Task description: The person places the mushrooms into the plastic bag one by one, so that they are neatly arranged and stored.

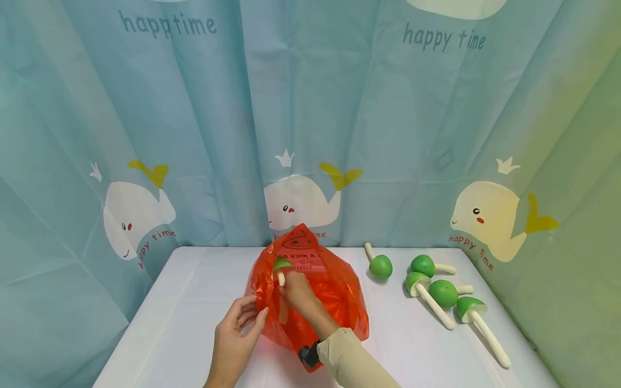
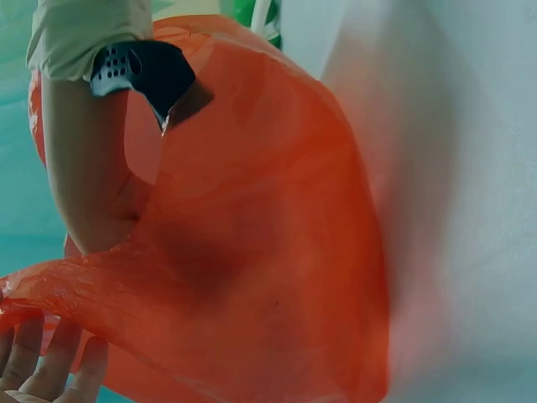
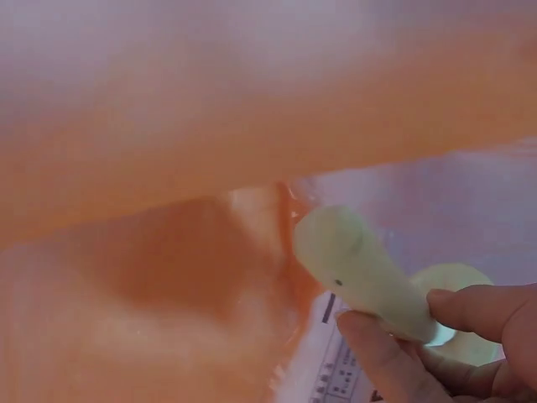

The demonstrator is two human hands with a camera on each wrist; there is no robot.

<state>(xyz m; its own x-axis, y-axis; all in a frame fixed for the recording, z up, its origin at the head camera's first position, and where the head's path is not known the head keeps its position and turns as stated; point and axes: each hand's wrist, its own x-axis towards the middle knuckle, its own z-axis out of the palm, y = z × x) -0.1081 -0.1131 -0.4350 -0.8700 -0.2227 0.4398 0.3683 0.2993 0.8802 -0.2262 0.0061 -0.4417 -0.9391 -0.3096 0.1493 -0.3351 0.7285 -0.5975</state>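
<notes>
A red translucent plastic bag (image 1: 356, 302) stands with its mouth gaping on the white table. My left hand (image 1: 235, 335) holds the bag's left edge, thumb and fingers around the film. Inside the bag's mouth, my right hand (image 1: 297, 291) grips a toy mushroom (image 1: 282, 263) with a green cap. Seen from the right wrist, thumb and fingers pinch the mushroom's pale stem (image 3: 357, 260), and its round cap lies partly behind the hand. Red film hides the lower inside of the bag in the head view.
Several more green-capped mushrooms (image 1: 443, 293) lie on the table right of the bag; one mushroom (image 1: 380, 267) is nearer to it. A blue whale-print curtain (image 1: 204, 134) hangs behind the white table (image 1: 160, 323). A black strap (image 1: 309, 355) sits on the right wrist.
</notes>
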